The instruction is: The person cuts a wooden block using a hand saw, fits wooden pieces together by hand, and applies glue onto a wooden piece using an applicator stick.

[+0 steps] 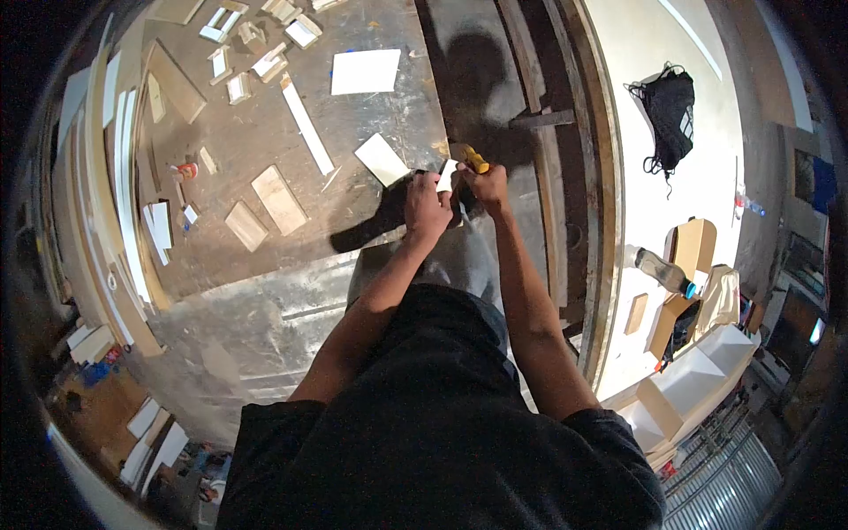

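Observation:
Near the corner of the brown work table [353, 115], my left hand [427, 210] is closed on a small white piece [448, 176], which looks like a board offcut. Close beside it, my right hand [488, 185] is closed around a yellow-handled tool [478, 161]. The fingers cover the tool's working end, so its kind does not show. A white rectangular panel [382, 160] lies just left of the hands, partly in my left hand's shadow.
Further back lie a white sheet [366, 71], a long white strip [306, 125] and several small box-like wooden pieces [252, 37]. Two wooden blocks [280, 200] rest at left. On the right-hand white surface are a black mesh item [664, 117] and a bottle [664, 271].

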{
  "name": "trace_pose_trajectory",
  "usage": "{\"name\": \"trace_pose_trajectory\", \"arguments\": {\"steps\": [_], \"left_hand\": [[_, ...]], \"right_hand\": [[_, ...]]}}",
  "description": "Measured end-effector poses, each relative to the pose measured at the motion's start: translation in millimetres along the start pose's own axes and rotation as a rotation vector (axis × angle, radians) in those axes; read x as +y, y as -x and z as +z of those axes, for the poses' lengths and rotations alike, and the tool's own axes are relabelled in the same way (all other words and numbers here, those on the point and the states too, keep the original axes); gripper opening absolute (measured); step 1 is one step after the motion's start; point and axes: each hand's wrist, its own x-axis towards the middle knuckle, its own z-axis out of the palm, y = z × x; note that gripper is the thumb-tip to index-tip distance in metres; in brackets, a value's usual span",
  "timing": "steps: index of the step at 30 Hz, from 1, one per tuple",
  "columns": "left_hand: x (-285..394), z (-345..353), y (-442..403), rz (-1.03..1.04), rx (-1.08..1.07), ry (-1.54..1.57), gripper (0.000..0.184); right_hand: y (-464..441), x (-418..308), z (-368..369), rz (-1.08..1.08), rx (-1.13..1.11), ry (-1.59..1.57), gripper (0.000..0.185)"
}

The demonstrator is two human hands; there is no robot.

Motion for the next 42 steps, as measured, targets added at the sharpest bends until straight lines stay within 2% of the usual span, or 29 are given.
{"name": "trace_pose_trajectory", "arguments": {"steps": [2,3,5,6,8,9,11,13,15,17,19,21,22,23,25,26,27,28,29,31,32,33,34,35,36,37,38,41,42], "left_hand": [[0.9,-5.2,2.1,0.058,-0.008,-0.063,0.043],[-1.2,-3.3,4.5,0.020,-0.033,-0.056,0.047],[16.3,-26.5,6.3,0.022,-0.163,-0.131,0.053],[13.1,-23.9,7.7,0.032,-0.190,-0.157,0.053],[3.8,-21.3,5.1,0.033,-0.207,-0.153,0.052],[0.2,-20.9,4.1,0.024,-0.237,-0.155,0.051],[-0.6,-27.9,-0.3,0.047,-0.203,-0.114,0.051],[-3.2,-36.1,-2.0,-0.034,-0.459,0.041,0.051],[-16.4,-32.0,3.6,-0.009,-0.446,0.111,0.052],[-20.8,-33.8,7.8,0.098,-0.488,0.172,0.052],[-23.3,-40.2,10.3,0.104,-0.471,0.224,0.048],[-25.3,-54.3,9.0,-0.037,-0.643,0.365,0.046],[-30.1,-57.7,9.8,-0.123,-0.680,0.360,0.046],[-37.8,-64.1,12.2,-0.116,-0.680,0.361,0.046],[-54.2,-83.5,20.7,-0.042,-0.792,0.250,0.045],[-59.4,-93.5,28.7,-0.047,-0.778,0.250,0.045],[-57.7,-109.9,35.5,-0.219,-0.801,0.480,0.044],[-58.9,-123.9,42.3,-0.392,-0.812,0.712,0.044],[-59.8,-139.7,50.5,-0.406,-0.796,0.710,0.044],[-60.7,-168.2,59.4,-0.538,-0.723,0.852,0.048],[-53.9,-180.7,69.1,-0.537,-0.591,0.874,0.052],[-63.3,-184.8,75.9,-0.462,-0.572,0.895,0.051],[-61.8,-196.2,80.9,-0.504,-0.540,0.878,0.047],[-59.3,-206.9,88.6,-0.551,-0.506,0.860,0.044],[-58.9,-211.7,94.7,-0.557,-0.480,0.855,0.044],[-59.4,-215.9,99.9,-0.674,-0.368,0.891,0.041],[-61.4,-222.2,104.3,-0.786,-0.255,0.926,0.039],[-72.9,-244.3,118.2,-0.695,-0.164,1.096,0.037],[-65.9,-260.5,119.9,-0.617,-0.128,1.104,0.031]], "right_hand": [[5.5,3.3,-3.1,0.013,0.000,-0.002,0.043],[16.1,-3.4,-5.9,0.040,0.001,-0.011,0.039],[17.9,4.4,-7.3,0.000,-0.014,0.049,0.035],[12.5,26.1,0.5,0.002,-0.038,-0.089,0.033],[36.1,4.7,-0.9,0.015,-0.079,-0.338,0.029],[45.3,1.7,-3.1,0.002,-0.079,-0.332,0.029],[55.5,-3.0,-10.5,0.061,-0.073,-0.235,0.028],[64.8,1.7,-18.0,0.037,-0.095,-0.280,0.026],[75.0,7.3,-21.7,0.019,-0.139,-0.383,0.023],[89.6,-8.2,-25.3,-0.012,-0.107,-0.306,0.022],[87.6,6.5,-27.7,-0.029,-0.128,-0.210,0.022],[88.3,16.4,-26.9,-0.074,-0.107,-0.176,0.026],[91.4,16.1,-26.5,-0.159,-0.094,-0.010,0.026],[95.4,16.3,-26.9,-0.239,-0.080,0.157,0.027],[109.3,-0.9,-34.5,-0.257,-0.083,0.219,0.031],[111.1,-1.0,-37.0,-0.310,-0.028,0.312,0.033],[110.5,-1.5,-37.8,-0.370,0.028,0.402,0.035],[120.1,-12.1,-40.0,-0.400,0.036,0.295,0.039],[134.5,-21.6,-42.6,-0.406,0.017,0.290,0.039],[159.6,-44.0,-43.3,-0.631,0.167,0.349,0.043],[171.2,-44.2,-41.8,-0.683,0.161,0.270,0.042],[181.3,-46.1,-41.4,-0.739,0.151,0.194,0.043],[189.3,-49.7,-42.3,-0.736,0.079,0.219,0.041],[196.1,-51.0,-38.0,-0.689,-0.012,0.082,0.039],[202.1,-69.4,-36.8,-0.794,-0.040,0.170,0.038],[210.2,-88.8,-35.5,-0.898,-0.062,0.255,0.036],[210.9,-93.0,-28.4,-0.911,-0.072,0.242,0.036],[210.4,-110.6,-5.3,-1.014,-0.192,0.279,0.036],[212.1,-120.5,6.0,-1.016,-0.256,0.308,0.037]]}}
